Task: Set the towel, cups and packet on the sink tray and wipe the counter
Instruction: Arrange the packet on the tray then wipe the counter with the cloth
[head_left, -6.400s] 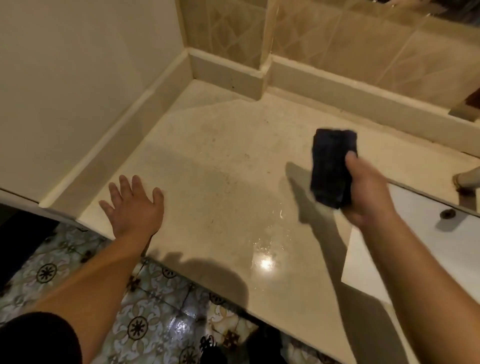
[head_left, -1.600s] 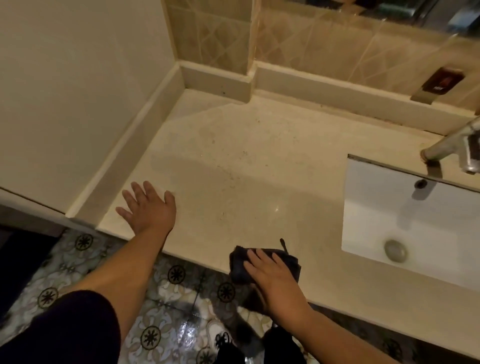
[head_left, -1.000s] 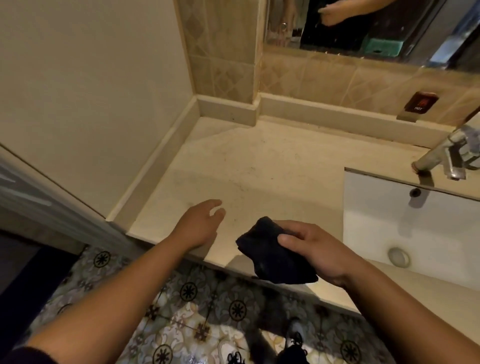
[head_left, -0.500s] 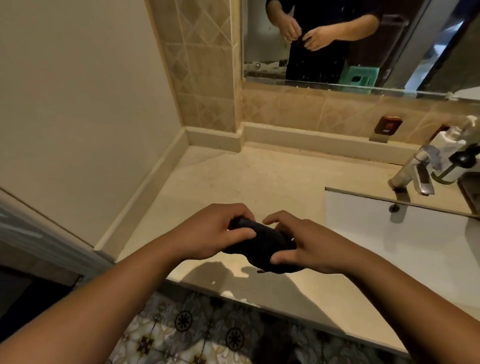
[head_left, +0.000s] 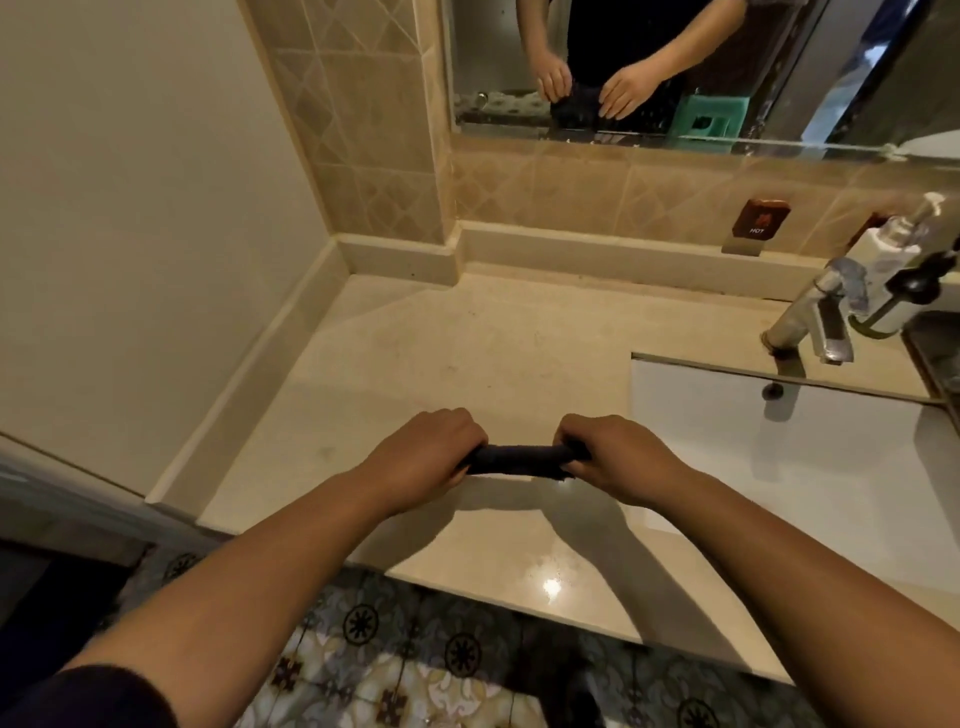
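A dark cloth (head_left: 514, 460) is stretched into a short roll between both my hands, a little above the beige counter (head_left: 467, 353). My left hand (head_left: 421, 452) is shut on its left end. On the right end my right hand (head_left: 618, 460) is shut the same way. Both hands hover over the front part of the counter, just left of the white sink (head_left: 810, 457). No cups, packet or towel show in this view. A dark edge at the far right (head_left: 935, 358) may be a tray; I cannot tell.
A chrome tap (head_left: 815, 317) stands behind the sink, with soap pump bottles (head_left: 883, 265) to its right. A mirror (head_left: 675, 67) hangs above the tiled backsplash. The wall closes the counter on the left. Patterned floor tiles (head_left: 415, 665) lie below the front edge.
My right hand wiped the cloth at the counter's front edge, then lifted it. My left hand left the counter and took the cloth's other end; both hands have pulled it out lengthwise.
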